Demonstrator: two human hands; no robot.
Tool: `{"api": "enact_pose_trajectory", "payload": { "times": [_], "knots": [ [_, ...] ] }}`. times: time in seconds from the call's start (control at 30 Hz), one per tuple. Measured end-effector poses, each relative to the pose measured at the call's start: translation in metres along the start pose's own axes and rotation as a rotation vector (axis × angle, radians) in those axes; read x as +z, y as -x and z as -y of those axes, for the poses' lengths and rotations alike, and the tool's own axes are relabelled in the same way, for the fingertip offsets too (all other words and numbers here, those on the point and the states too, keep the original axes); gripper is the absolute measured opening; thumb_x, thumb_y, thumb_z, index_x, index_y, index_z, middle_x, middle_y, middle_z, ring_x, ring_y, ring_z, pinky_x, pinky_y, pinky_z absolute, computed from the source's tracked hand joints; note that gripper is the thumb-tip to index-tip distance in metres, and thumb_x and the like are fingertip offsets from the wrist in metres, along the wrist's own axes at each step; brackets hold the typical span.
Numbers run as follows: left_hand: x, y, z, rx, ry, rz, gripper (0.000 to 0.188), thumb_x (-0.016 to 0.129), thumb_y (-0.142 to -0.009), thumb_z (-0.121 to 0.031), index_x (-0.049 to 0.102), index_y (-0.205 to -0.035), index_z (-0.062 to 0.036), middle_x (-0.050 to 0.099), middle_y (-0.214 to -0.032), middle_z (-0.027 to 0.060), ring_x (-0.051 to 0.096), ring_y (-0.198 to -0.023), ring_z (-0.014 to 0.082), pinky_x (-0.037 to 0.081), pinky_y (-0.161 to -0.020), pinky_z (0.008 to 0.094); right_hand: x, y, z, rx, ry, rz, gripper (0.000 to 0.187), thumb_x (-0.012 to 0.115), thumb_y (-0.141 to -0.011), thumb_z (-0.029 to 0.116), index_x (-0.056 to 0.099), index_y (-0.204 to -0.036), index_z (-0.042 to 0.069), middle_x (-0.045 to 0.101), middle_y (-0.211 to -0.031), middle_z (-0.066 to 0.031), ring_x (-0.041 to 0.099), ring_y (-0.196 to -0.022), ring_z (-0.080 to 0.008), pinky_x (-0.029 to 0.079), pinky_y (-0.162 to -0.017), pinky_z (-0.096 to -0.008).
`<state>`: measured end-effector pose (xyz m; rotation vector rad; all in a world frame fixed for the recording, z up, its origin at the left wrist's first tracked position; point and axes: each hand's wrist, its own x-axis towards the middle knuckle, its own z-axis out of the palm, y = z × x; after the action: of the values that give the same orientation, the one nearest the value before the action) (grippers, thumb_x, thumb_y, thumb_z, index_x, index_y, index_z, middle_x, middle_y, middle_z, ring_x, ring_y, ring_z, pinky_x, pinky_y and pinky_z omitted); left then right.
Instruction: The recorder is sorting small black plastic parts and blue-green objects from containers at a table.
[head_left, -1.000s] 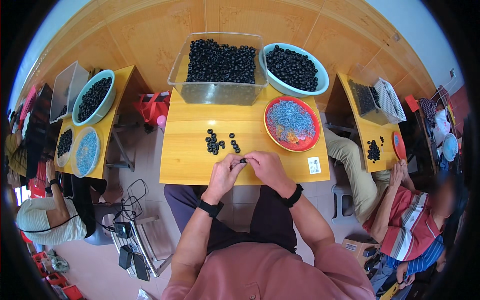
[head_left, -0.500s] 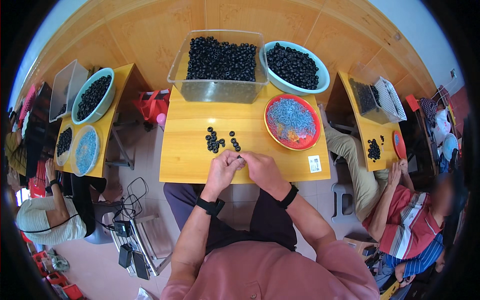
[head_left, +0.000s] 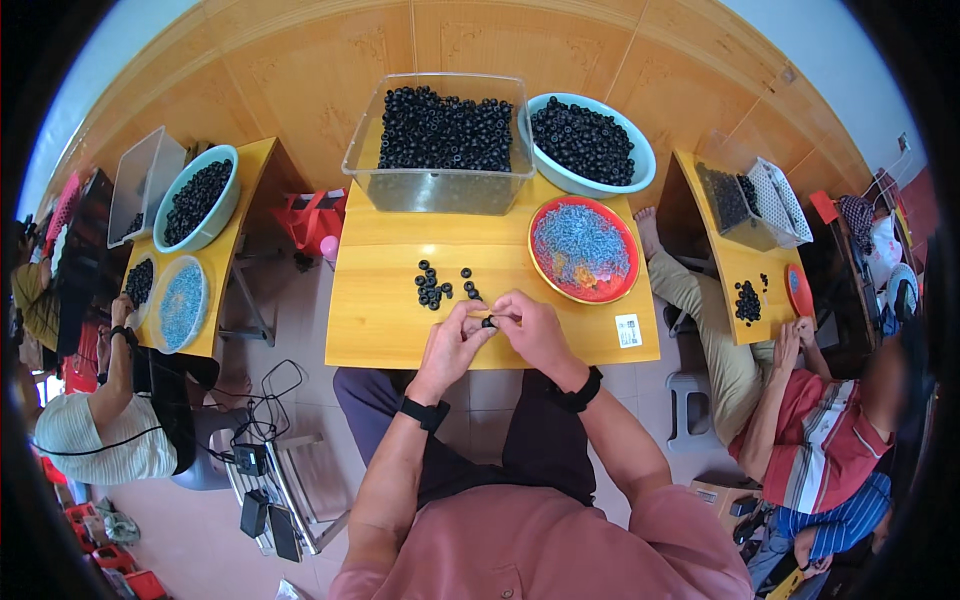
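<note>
A small black round piece (head_left: pixel 488 322) sits between my two hands, just above the table's near edge. My left hand (head_left: pixel 453 345) pinches it with thumb and fingertips. The closed fingertips of my right hand (head_left: pixel 532 330) meet at its right side; whatever they hold is too small to make out. Beyond my hands several loose black ring-shaped pieces (head_left: pixel 430 290) lie on the yellow table (head_left: pixel 375 310). To the right stands a red dish (head_left: pixel 538 262) with a yellow rim, heaped with small blue-grey pieces (head_left: pixel 580 240).
At the table's back stand a clear plastic bin (head_left: pixel 440 192) and a pale blue basin (head_left: pixel 600 185), both holding many black pieces. A white label (head_left: pixel 628 330) lies near the right corner. People work at side tables left (head_left: pixel 235 215) and right (head_left: pixel 700 215).
My hands have shifted slightly right, and the black piece shows more plainly between my fingertips. The person at the left has moved a hand to the dish of black pieces. The view has tilted slightly.
</note>
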<state>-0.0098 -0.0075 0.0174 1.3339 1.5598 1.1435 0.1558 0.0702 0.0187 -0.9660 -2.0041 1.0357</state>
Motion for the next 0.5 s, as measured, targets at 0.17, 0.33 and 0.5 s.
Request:
{"api": "enact_pose_trajectory", "payload": {
  "times": [0.17, 0.33, 0.5],
  "knots": [
    [0.006, 0.002, 0.008, 0.095, 0.021, -0.036, 0.028, 0.080, -0.092, -0.010, 0.066, -0.115, -0.0035, 0.069, -0.073, 0.0033, 0.058, -0.064, 0.0069, 0.050, -0.063, 0.0276, -0.013, -0.008, -0.004, 0.160, -0.223, 0.161, 0.013, 0.072, -0.090, 0.005, 0.065, -0.100, 0.000, 0.071, -0.081, -0.0073, 0.069, -0.075, -0.0124, 0.054, -0.069, -0.0303],
    [0.010, 0.004, 0.015, 0.185, -0.100, -0.062, 0.029, 0.081, -0.091, -0.013, 0.066, -0.114, -0.0035, 0.066, -0.076, 0.0062, 0.059, -0.063, 0.0127, 0.050, -0.062, 0.0312, -0.012, -0.003, -0.021, 0.244, -0.441, 0.274, 0.012, 0.073, -0.090, 0.005, 0.066, -0.098, 0.001, 0.068, -0.085, -0.0011, 0.063, -0.078, -0.0079, 0.052, -0.072, -0.0263],
    [0.011, 0.001, 0.010, 0.253, -0.277, -0.006, 0.030, 0.080, -0.091, -0.021, 0.064, -0.110, -0.0030, 0.061, -0.080, 0.0121, 0.063, -0.070, 0.0265, 0.052, -0.066, 0.0377, -0.021, -0.004, -0.028, 0.272, -0.439, 0.323, 0.010, 0.074, -0.090, 0.007, 0.069, -0.097, 0.002, 0.068, -0.085, -0.0004, 0.063, -0.077, -0.0076, 0.050, -0.071, -0.0249]
  ]
}}
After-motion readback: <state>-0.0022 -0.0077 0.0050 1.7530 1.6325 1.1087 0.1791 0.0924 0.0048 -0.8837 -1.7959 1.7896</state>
